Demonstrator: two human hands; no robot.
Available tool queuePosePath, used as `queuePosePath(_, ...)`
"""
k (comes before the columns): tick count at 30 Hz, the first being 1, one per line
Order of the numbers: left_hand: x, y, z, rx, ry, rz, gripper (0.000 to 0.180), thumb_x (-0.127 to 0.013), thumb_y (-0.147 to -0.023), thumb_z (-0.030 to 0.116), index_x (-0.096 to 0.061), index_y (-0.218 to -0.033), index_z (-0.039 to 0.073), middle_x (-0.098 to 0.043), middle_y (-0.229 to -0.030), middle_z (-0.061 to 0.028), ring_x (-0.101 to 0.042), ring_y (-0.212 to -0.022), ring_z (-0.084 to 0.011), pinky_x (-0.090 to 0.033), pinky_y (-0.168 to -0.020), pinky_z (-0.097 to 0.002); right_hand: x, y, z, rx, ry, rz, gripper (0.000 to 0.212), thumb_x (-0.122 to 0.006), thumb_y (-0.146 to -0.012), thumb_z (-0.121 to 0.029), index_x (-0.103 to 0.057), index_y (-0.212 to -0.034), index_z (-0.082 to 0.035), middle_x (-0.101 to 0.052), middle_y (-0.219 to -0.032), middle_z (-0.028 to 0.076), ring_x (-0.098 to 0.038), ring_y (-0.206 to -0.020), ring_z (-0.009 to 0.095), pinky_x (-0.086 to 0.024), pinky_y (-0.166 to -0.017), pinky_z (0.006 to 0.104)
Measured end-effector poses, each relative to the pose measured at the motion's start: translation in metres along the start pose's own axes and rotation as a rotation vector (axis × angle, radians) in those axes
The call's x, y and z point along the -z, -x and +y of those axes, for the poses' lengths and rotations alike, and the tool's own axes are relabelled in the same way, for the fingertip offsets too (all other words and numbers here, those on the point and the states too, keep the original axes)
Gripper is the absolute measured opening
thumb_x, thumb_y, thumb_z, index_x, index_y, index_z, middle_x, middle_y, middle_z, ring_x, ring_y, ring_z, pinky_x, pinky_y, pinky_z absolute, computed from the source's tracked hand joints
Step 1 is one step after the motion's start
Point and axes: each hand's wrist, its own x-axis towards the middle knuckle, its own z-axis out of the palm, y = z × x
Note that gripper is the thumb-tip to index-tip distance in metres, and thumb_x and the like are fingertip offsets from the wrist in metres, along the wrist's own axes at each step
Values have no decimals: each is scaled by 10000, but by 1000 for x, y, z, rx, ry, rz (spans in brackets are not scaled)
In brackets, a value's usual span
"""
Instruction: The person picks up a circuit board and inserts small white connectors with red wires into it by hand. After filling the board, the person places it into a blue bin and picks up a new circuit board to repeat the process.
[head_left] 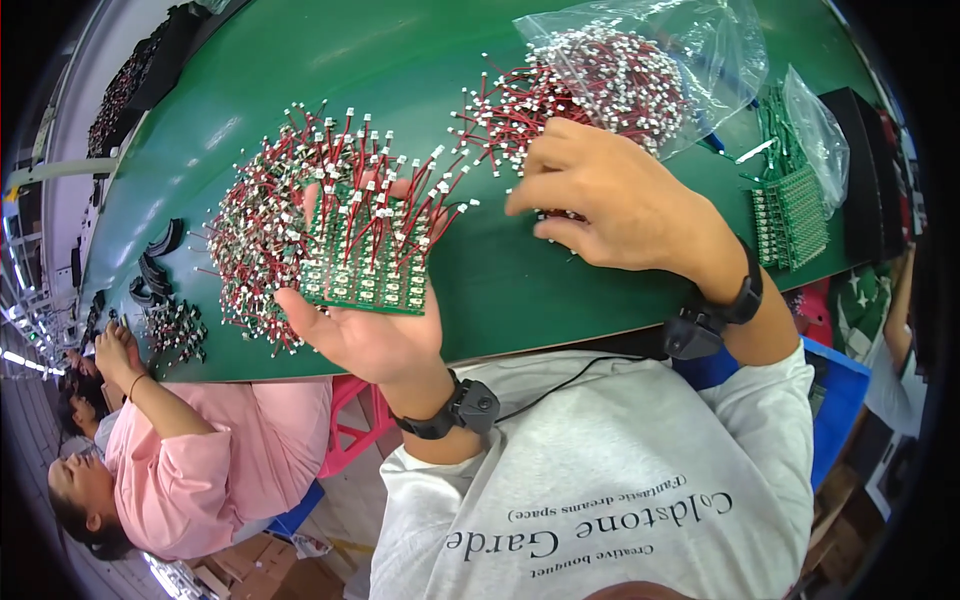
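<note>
Left hand (385,338): cupped around circuit board (360,285), left of centre
Right hand (620,205): half-curled at connector pile (550,92), upper centre; cannot tell if gripping

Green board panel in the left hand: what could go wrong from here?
Red wires standing on the panel could snag on the left wire pile, close beside it in view. The left hand cradles the panel, so tilting might tip it. The right hand is by the right wire pile, whose crossed leads might tangle.
</note>
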Motion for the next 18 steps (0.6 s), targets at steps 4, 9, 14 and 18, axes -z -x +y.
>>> queuePosePath(4, 2, 1, -1, 25, 105, 10, 910, -275, -895, 781, -252, -1538, 138, -441, -1458, -182, -482, -1266, -433, -456, -962, -620, -1, 1, -1, -51, 130, -64, 258, -776, -661, -75, -677, -899, -65, -571, -868, 64, -535, -902, 277, -460, -809, 379)
queuePosePath(9, -1, 2, -3, -3, 172, -18, 921, -261, -891, 790, -241, -1545, 142, -437, -1467, -175, -484, -1271, -426, -436, -979, -618, -11, 4, -1, -150, 141, -66, 177, -745, -698, -67, -645, -843, -54, -574, -857, 81, -543, -885, 287, -468, -780, 396)
queuePosePath(14, -2, 4, -6, 40, 71, 55, 930, -254, -888, 795, -235, -1547, 139, -462, -1443, -184, -495, -1260, -423, -445, -971, -613, -5, -1, 3, -90, 109, -20, 124, -705, -739, -38, -633, -839, -47, -577, -833, 86, -548, -855, 287, -469, -750, 400)
queuePosePath(18, -1, 5, -11, -7, 71, 21, 892, -268, -911, 760, -243, -1543, 131, -469, -1437, -182, -509, -1249, -411, -450, -956, -620, -1, -8, 0, -86, -198, 184, 95, -691, -786, -24, -650, -871, -15, -633, -831, 96, -607, -798, 258, -490, -705, 357)
